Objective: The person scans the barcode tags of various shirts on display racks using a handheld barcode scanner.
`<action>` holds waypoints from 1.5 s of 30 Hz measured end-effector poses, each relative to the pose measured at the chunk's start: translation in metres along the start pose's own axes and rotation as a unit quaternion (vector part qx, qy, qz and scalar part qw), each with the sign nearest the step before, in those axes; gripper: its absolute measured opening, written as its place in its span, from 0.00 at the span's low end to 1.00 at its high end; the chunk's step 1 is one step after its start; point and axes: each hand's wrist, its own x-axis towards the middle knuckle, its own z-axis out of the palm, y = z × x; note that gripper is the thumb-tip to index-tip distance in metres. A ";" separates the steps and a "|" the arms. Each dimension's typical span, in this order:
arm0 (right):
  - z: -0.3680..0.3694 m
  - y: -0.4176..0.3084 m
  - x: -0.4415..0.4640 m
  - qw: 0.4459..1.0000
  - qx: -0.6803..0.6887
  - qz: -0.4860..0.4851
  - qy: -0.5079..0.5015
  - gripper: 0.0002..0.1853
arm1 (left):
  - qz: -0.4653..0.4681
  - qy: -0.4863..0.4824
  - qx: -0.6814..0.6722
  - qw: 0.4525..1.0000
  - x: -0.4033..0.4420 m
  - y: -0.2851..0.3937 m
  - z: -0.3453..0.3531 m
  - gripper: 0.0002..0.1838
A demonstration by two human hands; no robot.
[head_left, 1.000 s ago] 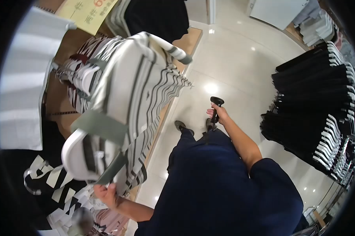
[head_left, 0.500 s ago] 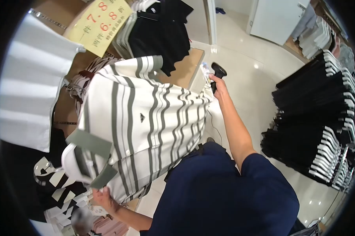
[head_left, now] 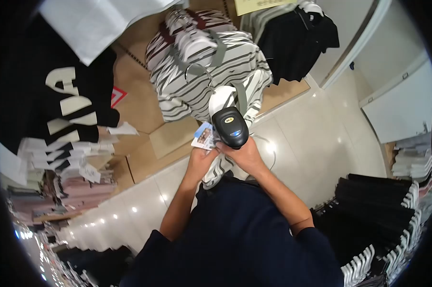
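Note:
My left hand point(head_left: 201, 160) pinches a small printed tag point(head_left: 205, 136) with a blue top, just left of the scanner. In my right hand point(head_left: 243, 155) is a black handheld scanner point(head_left: 230, 126), its rounded head pointing up and away from me. Behind the scanner, a striped shirt point(head_left: 256, 93) on a white hanger point(head_left: 221, 101) hangs close to my body, mostly hidden by my hands and the scanner. The hanger's metal hook stands free above it. A thin cable loops right of my right hand.
More striped shirts point(head_left: 216, 57) hang on a rack ahead. A black shirt point(head_left: 299, 45) hangs beside them. Black garments point(head_left: 369, 205) on white hangers are at the right, and pink clothes point(head_left: 84, 191) are at the left. A white door point(head_left: 402, 105) stands at the upper right.
The view has turned. Both hands have come together in front of my body, the striped shirt is drawn in close, and the tag and scanner are now side by side.

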 end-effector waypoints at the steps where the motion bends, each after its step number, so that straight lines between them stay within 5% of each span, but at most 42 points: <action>1: -0.002 0.005 -0.002 0.999 -0.026 -0.025 0.010 0.20 | 0.008 0.003 -0.019 1.000 -0.001 -0.005 -0.006 0.25; 4: -0.009 0.010 -0.022 0.998 -0.053 -0.043 0.007 0.26 | -0.021 0.049 -0.042 0.998 -0.011 -0.005 -0.022 0.22; 7: -0.010 -0.006 -0.049 0.979 -0.087 -0.007 -0.183 0.28 | -0.036 0.056 -0.029 0.997 -0.018 -0.009 -0.041 0.21; 10: 0.008 -0.006 -0.053 0.948 -0.174 0.015 -0.266 0.29 | -0.054 0.053 -0.012 0.997 -0.022 -0.002 -0.056 0.20; 18: 0.048 0.006 -0.017 0.945 -0.167 0.016 -0.280 0.30 | -0.064 0.047 0.075 0.994 -0.020 -0.020 -0.120 0.24; 24: 0.094 0.007 0.048 0.963 -0.128 0.026 -0.237 0.30 | -0.078 -0.034 0.282 0.956 0.016 -0.014 -0.214 0.24; 28: 0.111 -0.006 0.133 0.927 -0.303 -0.015 -0.220 0.25 | -0.144 -0.058 0.415 0.897 0.020 -0.032 -0.305 0.25; 31: 0.144 -0.034 0.199 0.881 -0.394 -0.195 -0.174 0.27 | -0.270 -0.075 0.513 0.811 0.017 -0.042 -0.356 0.27; 33: 0.171 -0.041 0.244 0.854 -0.425 -0.266 -0.139 0.29 | -0.183 -0.016 0.508 0.841 -0.003 -0.119 -0.414 0.26; 35: 0.194 -0.035 0.289 0.817 -0.467 -0.319 -0.111 0.30 | -0.199 0.013 0.507 0.839 -0.006 -0.141 -0.445 0.26; 38: 0.207 0.010 0.340 0.777 -0.545 -0.306 -0.073 0.29 | -0.246 0.032 0.503 0.828 0.004 -0.140 -0.468 0.26; 42: 0.195 0.007 0.331 0.763 -0.618 -0.137 -0.132 0.30 | -0.280 0.004 0.485 0.829 0.056 -0.091 -0.457 0.26; 45: 0.181 0.007 0.299 0.747 -0.630 -0.183 -0.110 0.29 | -0.257 -0.024 0.476 0.841 0.104 -0.050 -0.425 0.25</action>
